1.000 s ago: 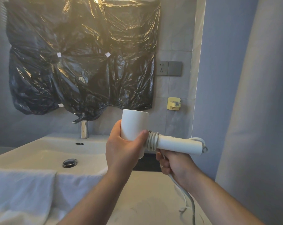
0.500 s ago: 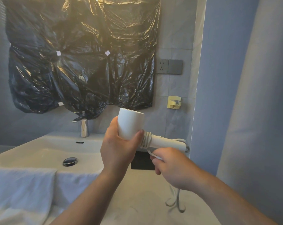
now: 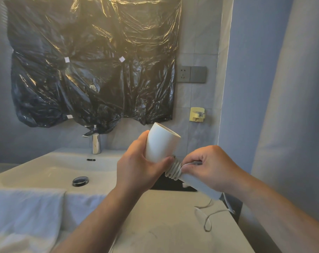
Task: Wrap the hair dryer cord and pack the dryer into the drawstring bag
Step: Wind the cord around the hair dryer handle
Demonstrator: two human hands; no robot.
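Note:
I hold a white hair dryer (image 3: 161,145) in front of me above the counter. My left hand (image 3: 136,167) grips its barrel, which points up and to the right. Several turns of white cord (image 3: 174,169) are wound round the top of the handle. My right hand (image 3: 208,167) pinches the cord over the handle, just right of the coils. The loose end of the cord (image 3: 209,216) trails down onto the counter at the right. A dark flat thing (image 3: 166,183) lies on the counter behind the dryer; I cannot tell whether it is the bag.
A white basin (image 3: 45,170) with a chrome tap (image 3: 96,143) sits at the left, a white towel (image 3: 25,207) draped over its front edge. Black plastic sheeting (image 3: 93,61) covers the wall. A socket (image 3: 183,73) and a yellow holder (image 3: 197,115) are on the wall at the right.
The dryer has tilted so the handle points down to the right. My right hand has come up from under the handle and over it, laying more cord on the coils.

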